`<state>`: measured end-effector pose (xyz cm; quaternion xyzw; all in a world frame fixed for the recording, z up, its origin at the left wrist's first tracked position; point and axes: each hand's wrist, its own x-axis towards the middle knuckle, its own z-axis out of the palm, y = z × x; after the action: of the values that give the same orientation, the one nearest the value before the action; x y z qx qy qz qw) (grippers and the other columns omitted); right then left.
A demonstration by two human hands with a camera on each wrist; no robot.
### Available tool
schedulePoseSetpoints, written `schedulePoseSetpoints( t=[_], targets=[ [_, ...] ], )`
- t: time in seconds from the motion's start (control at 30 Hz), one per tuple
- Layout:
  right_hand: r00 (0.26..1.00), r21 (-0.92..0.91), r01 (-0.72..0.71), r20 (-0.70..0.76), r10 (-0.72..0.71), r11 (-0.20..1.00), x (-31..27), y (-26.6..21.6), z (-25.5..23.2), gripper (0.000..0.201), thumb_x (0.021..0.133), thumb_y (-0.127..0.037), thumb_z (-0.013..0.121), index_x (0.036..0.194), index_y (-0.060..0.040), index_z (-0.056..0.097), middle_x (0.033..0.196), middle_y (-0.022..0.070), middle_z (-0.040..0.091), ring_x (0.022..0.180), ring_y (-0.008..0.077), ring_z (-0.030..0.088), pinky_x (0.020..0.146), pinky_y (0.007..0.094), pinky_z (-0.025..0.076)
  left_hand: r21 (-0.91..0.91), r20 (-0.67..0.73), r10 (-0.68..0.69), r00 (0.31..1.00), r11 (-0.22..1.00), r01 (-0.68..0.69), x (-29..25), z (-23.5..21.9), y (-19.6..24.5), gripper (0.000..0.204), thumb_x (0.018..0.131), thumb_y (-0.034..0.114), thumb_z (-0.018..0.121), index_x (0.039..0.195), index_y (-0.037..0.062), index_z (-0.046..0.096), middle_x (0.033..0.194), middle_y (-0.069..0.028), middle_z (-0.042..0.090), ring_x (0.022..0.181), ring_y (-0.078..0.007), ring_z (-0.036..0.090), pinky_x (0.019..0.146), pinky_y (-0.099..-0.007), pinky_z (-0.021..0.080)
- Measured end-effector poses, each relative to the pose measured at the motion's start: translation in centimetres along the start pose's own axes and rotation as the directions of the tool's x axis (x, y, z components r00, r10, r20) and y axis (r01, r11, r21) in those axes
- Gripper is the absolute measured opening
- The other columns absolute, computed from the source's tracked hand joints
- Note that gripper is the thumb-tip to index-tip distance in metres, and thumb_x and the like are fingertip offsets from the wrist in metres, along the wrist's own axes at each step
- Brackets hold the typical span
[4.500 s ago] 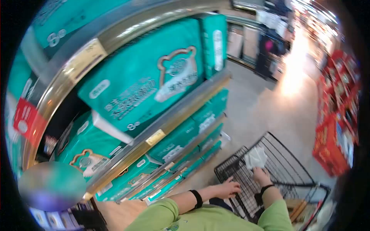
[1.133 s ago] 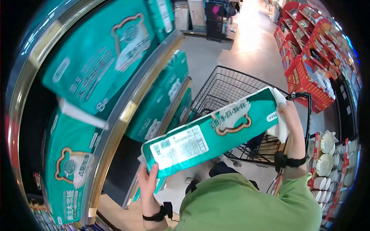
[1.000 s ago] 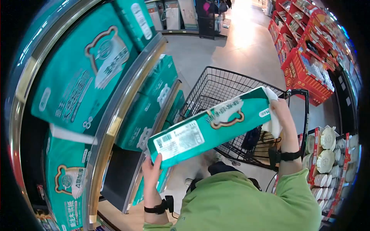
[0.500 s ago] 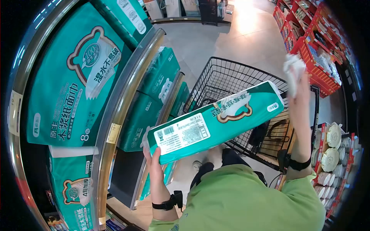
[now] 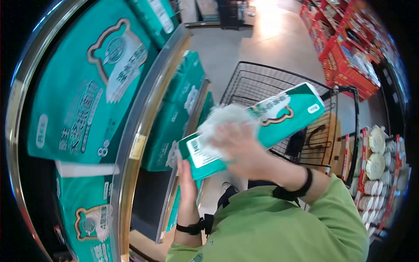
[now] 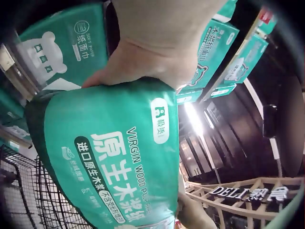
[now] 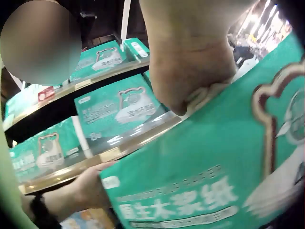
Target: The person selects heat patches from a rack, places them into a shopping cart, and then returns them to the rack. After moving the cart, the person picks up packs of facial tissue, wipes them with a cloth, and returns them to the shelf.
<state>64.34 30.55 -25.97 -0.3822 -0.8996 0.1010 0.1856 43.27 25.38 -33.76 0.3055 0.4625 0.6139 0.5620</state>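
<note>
A long green pack of paper tissues (image 5: 301, 114) is held tilted in front of the body, above the shopping cart's near side. My left hand (image 5: 187, 181) grips its left end, thumb along the near side. In the left wrist view the fingers (image 6: 102, 77) wrap over that end. My right hand (image 5: 240, 146) holds a crumpled white cloth (image 5: 224, 120) against the pack's upward side, covering part of the white barcode label (image 5: 200, 155). Motion blurs this hand. In the right wrist view its fingers curl on the cloth (image 7: 205, 98) at the pack's edge.
On the left, shelves with metal rails (image 5: 144, 131) hold several large green tissue packs (image 5: 65, 105). A black wire cart (image 5: 279, 72) stands ahead, with a wooden board in its near part. Red display stands (image 5: 345, 65) and stacked white dishes (image 5: 371, 187) line the right.
Both hands were at the cart first, the right with the cloth; later they held the pack between them. The right hand has since left the right end, lifted, and swung left onto the label.
</note>
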Motion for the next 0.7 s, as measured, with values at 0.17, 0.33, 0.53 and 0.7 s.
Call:
schedulePoseSetpoints(
  t=[0.17, 0.33, 0.53, 0.7],
  targets=[
    [0.970, 0.106, 0.234, 0.049, -0.240, 0.967, 1.3, -5.2, 4.1, 0.068, 0.072, -0.029, 0.063, 0.135, -0.0135, 0.044, 0.142, 0.0089, 0.037, 0.135, 0.0298, 0.027, 0.109, 0.0532, 0.018, -0.439, 0.165, -0.081, 0.983, 0.886, 0.147, -0.8, -0.7, -1.3, 0.067, 0.095, 0.054, 0.028, 0.142, 0.0060, 0.028, 0.142, -0.0155, 0.035, 0.130, -0.0309, 0.037, 0.108, -0.0459, 0.030],
    [0.983, 0.127, 0.176, 0.033, -0.182, 0.976, -0.7, -2.4, 2.0, 0.063, 0.073, -0.027, 0.062, 0.133, -0.0165, 0.047, 0.140, 0.0062, 0.041, 0.134, 0.0280, 0.029, 0.108, 0.0532, 0.019, -0.037, 0.017, 0.079, 0.997, 0.996, -0.079, -0.7, -2.0, -2.9, 0.058, 0.097, 0.040, 0.039, 0.143, 0.0075, 0.024, 0.138, -0.0139, 0.041, 0.126, -0.0278, 0.042, 0.105, -0.0457, 0.033],
    [0.972, -0.350, -0.222, -0.153, 0.178, 0.910, -4.6, 6.8, -6.3, 0.056, 0.075, -0.022, 0.060, 0.130, -0.0182, 0.049, 0.135, 0.0108, 0.044, 0.130, 0.0308, 0.035, 0.106, 0.0542, 0.023, -0.060, -0.064, 0.038, 0.997, 0.997, -0.042, -1.2, -1.3, -1.9, 0.062, 0.093, 0.022, 0.051, 0.143, 0.0011, 0.021, 0.137, -0.0151, 0.041, 0.124, -0.0256, 0.044, 0.102, -0.0387, 0.035],
    [0.842, -0.383, -0.529, -0.346, 0.414, 0.757, -10.4, 15.2, -9.4, 0.055, 0.081, -0.026, 0.061, 0.132, -0.0126, 0.046, 0.141, 0.0135, 0.040, 0.132, 0.0371, 0.032, 0.105, 0.0548, 0.026, -0.075, -0.067, 0.045, 0.997, 0.996, -0.050, -0.7, -1.1, -1.9, 0.054, 0.095, 0.026, 0.049, 0.141, 0.0064, 0.028, 0.127, -0.0124, 0.050, 0.114, -0.0242, 0.052, 0.094, -0.0403, 0.040]
  ],
)
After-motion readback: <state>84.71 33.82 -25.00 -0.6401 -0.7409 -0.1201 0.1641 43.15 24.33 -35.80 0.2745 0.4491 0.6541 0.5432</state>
